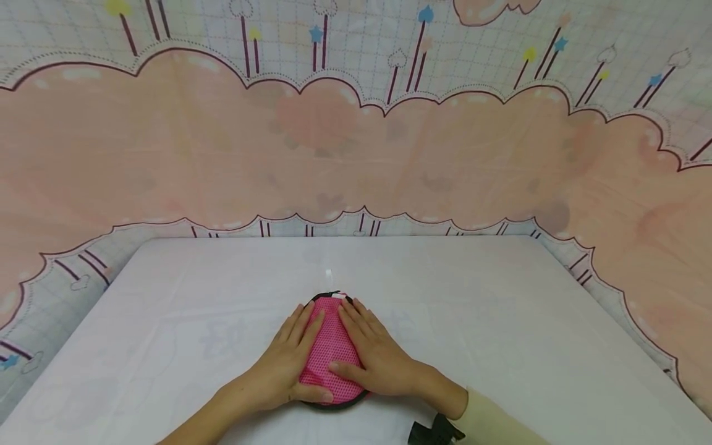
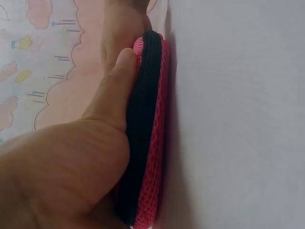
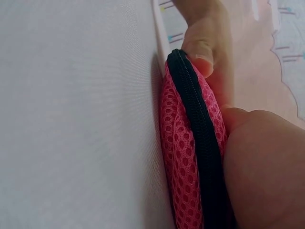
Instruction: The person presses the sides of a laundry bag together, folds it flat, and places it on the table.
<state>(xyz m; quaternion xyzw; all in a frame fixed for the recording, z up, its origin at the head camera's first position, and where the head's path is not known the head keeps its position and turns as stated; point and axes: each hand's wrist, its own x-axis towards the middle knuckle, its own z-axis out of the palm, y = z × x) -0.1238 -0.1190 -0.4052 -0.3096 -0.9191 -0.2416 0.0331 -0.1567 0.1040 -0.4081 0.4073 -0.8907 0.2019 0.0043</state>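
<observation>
A pink mesh zip pouch (image 1: 332, 346) with black edging lies flat on the white table near its front. My left hand (image 1: 285, 366) rests along its left side, fingers extended toward the far end and thumb across the near end. From the other side, my right hand (image 1: 385, 363) presses on the pouch with straight fingers, its thumb reaching over the mesh. In the left wrist view the black zipper (image 2: 145, 90) runs closed along the side. The right wrist view shows the bulging pink mesh (image 3: 181, 157) against the table.
The white table (image 1: 500, 321) spreads out around the pouch. Behind it hangs a peach and white patterned cloth (image 1: 222, 148). A black object (image 1: 436, 431) sits by the right sleeve at the near edge of view. A small pale strip (image 1: 329, 276) shows beyond the pouch.
</observation>
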